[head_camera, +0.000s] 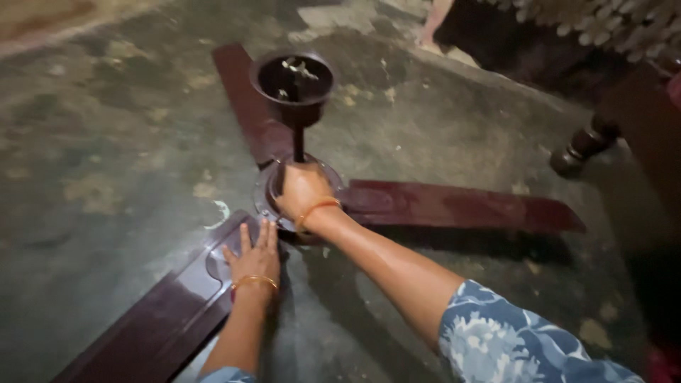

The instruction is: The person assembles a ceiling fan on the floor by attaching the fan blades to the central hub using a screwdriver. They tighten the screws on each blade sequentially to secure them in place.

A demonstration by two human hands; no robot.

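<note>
A dark maroon ceiling fan lies on a stained concrete floor, its three blades spread out. My left hand [254,261] rests flat, fingers apart, on the near-left blade [152,326]. My right hand [303,190] is closed over the round motor housing [266,195] at the base of the downrod [299,142]. The rod stands upright and ends in a cup-shaped canopy [294,81] with loose wires inside. A second blade [461,207] runs to the right, a third [245,99] away behind the canopy. Both wrists wear thin orange bangles.
A dark turned wooden furniture leg [582,147] stands at the right, under a dark piece of furniture. Another person's bare foot [429,35] shows at the top edge. The concrete floor [106,156] is blotchy and worn.
</note>
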